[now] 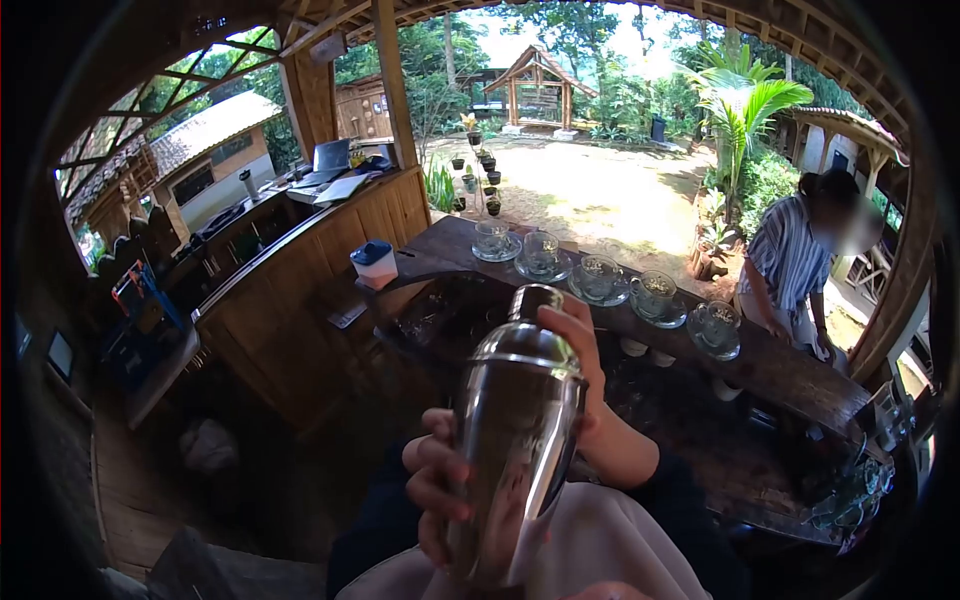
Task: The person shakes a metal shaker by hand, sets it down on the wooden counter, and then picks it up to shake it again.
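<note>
A shiny metal cocktail shaker (520,430) is in front of my chest, nearly upright, with its cap on top. My left hand (438,490) is wrapped around the lower left side of its body. My right hand (580,355) grips the upper right side, fingers at the shoulder and beside the cap. Whatever is inside the shaker is hidden. Beyond it, several clear glass cups (600,278) stand on glass saucers in a row along the dark wooden counter (790,380).
A clear container with a dark blue lid (374,265) stands left of the cups. Another person (795,250) in a striped shirt is across the counter at right. Glassware (850,495) sits at the counter's right end. A wooden partition (300,350) runs along the left.
</note>
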Tool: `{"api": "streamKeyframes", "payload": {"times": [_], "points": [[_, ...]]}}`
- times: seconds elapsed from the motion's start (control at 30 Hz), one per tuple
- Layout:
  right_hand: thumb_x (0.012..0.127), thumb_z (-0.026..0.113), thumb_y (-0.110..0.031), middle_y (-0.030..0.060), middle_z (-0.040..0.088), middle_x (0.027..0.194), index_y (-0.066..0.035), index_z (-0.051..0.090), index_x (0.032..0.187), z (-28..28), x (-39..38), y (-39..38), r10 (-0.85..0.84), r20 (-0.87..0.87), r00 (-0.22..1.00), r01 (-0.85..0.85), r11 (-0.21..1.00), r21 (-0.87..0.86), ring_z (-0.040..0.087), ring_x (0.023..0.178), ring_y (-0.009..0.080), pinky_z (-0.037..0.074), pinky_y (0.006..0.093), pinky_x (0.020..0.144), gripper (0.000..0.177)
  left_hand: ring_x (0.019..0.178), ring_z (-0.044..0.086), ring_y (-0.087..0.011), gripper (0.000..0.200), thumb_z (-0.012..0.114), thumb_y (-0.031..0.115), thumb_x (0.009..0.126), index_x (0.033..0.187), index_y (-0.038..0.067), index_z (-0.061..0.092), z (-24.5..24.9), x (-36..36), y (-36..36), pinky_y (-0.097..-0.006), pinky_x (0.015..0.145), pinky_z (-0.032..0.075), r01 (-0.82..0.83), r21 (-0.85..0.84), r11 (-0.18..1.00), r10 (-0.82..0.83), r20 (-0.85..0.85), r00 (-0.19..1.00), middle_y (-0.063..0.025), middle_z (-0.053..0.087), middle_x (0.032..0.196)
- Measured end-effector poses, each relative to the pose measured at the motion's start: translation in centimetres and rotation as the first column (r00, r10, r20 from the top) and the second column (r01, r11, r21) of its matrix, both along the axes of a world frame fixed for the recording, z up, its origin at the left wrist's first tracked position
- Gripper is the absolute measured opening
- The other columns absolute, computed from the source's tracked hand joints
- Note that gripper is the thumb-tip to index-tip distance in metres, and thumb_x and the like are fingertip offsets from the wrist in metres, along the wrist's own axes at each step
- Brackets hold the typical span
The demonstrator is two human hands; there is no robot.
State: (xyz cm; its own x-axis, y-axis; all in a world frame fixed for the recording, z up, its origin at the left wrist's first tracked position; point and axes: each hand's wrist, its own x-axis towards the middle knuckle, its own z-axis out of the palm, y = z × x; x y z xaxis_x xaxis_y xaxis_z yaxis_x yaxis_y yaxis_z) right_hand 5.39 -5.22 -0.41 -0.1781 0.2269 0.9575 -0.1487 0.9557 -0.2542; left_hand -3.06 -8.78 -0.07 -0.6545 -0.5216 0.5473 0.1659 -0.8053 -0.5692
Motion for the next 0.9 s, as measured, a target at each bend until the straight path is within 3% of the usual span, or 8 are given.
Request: {"api": "streamKeyframes", "payload": {"times": [0.13,0.2,0.43,0.53,0.6,0.7,0.8,0.9], "points": [[0.097,0.028,-0.045,0.0131,0.057,0.109,0.000,0.047,0.121,-7.3,1.4,8.1,0.197,-0.470,0.860,-0.493,0.554,-0.671,0.059,0.093,0.0180,0.048,0.0302,0.082,0.054,0.109,0.051,-0.0279,0.078,0.084,0.024,0.060,0.126,0.018,0.043,-2.8,-3.2,8.0,-0.0429,0.085,0.041,-0.389,-0.363,0.847,0.101,-0.608,0.787,-0.0099,0.052,0.116],[0.098,0.022,-0.044,0.0127,0.059,0.105,-0.001,0.049,0.118,-6.8,1.7,8.9,-0.128,-0.262,0.956,-0.141,0.584,-0.799,0.060,0.092,0.0173,0.049,0.0302,0.080,0.054,0.112,0.050,-0.0309,0.076,0.084,0.018,0.060,0.122,0.006,0.042,-1.9,-2.6,9.0,-0.0458,0.090,0.041,-0.211,-0.847,0.487,-0.509,-0.472,0.720,-0.0151,0.052,0.118],[0.094,0.028,-0.052,0.0179,0.051,0.122,0.000,0.044,0.127,-0.9,-2.4,1.3,0.029,0.086,0.996,0.003,0.939,-0.343,0.046,0.118,0.0293,0.035,0.0384,0.099,0.063,0.109,0.050,-0.0313,0.052,0.068,0.027,0.078,0.122,0.036,0.043,2.0,-0.4,1.2,-0.0459,0.091,0.035,0.015,0.050,0.999,-0.012,-0.058,0.998,-0.0037,0.051,0.114],[0.094,0.032,-0.049,0.0167,0.051,0.121,-0.001,0.045,0.126,-3.9,-2.4,3.0,-0.045,-0.106,0.993,0.015,0.963,-0.270,0.049,0.114,0.0296,0.036,0.0413,0.098,0.059,0.109,0.050,-0.0294,0.054,0.069,0.025,0.077,0.124,0.030,0.044,-0.9,-0.5,2.5,-0.0462,0.089,0.037,0.005,-0.111,0.994,-0.013,-0.074,0.997,-0.0039,0.051,0.115],[0.093,0.033,-0.052,0.0140,0.050,0.124,-0.001,0.044,0.127,-10.4,-0.9,7.7,0.294,-0.701,0.649,-0.760,0.241,-0.603,0.052,0.112,0.0257,0.041,0.0402,0.097,0.062,0.110,0.050,-0.0284,0.063,0.074,0.027,0.072,0.125,0.020,0.042,-3.4,-5.7,6.0,-0.0471,0.087,0.040,-0.385,-0.384,0.839,0.032,-0.672,0.740,-0.0093,0.051,0.116],[0.093,0.032,-0.054,0.0125,0.046,0.130,-0.003,0.033,0.135,-5.9,-0.5,4.9,0.171,-0.209,0.963,-0.268,0.536,-0.801,0.048,0.118,0.0237,0.042,0.0394,0.097,0.067,0.107,0.051,-0.0326,0.077,0.083,0.029,0.061,0.122,0.011,0.039,-1.6,-5.2,6.6,-0.0471,0.093,0.039,-0.445,-0.749,0.491,-0.399,-0.647,0.650,-0.0151,0.051,0.115],[0.090,0.033,-0.061,0.0120,0.038,0.136,-0.002,0.030,0.137,-4.3,-0.6,2.1,0.291,-0.274,0.917,-0.392,0.514,-0.763,0.042,0.124,0.0249,0.037,0.0396,0.100,0.076,0.106,0.051,-0.0277,0.050,0.078,0.017,0.068,0.109,0.007,0.052,-2.4,-5.7,4.6,-0.0464,0.089,0.039,-0.086,-0.548,0.832,-0.259,-0.521,0.813,-0.0121,0.051,0.113],[0.080,0.045,-0.070,0.0193,0.032,0.136,-0.001,0.034,0.135,-1.0,-1.0,0.2,0.127,0.116,0.985,-0.112,0.986,-0.127,0.033,0.126,0.0322,0.027,0.0442,0.103,0.089,0.102,0.052,-0.0241,0.039,0.069,0.030,0.078,0.112,0.031,0.050,-2.3,-2.9,-0.8,-0.0410,0.086,0.036,0.032,-0.005,0.999,-0.032,-0.137,0.990,-0.0003,0.053,0.105]]}}
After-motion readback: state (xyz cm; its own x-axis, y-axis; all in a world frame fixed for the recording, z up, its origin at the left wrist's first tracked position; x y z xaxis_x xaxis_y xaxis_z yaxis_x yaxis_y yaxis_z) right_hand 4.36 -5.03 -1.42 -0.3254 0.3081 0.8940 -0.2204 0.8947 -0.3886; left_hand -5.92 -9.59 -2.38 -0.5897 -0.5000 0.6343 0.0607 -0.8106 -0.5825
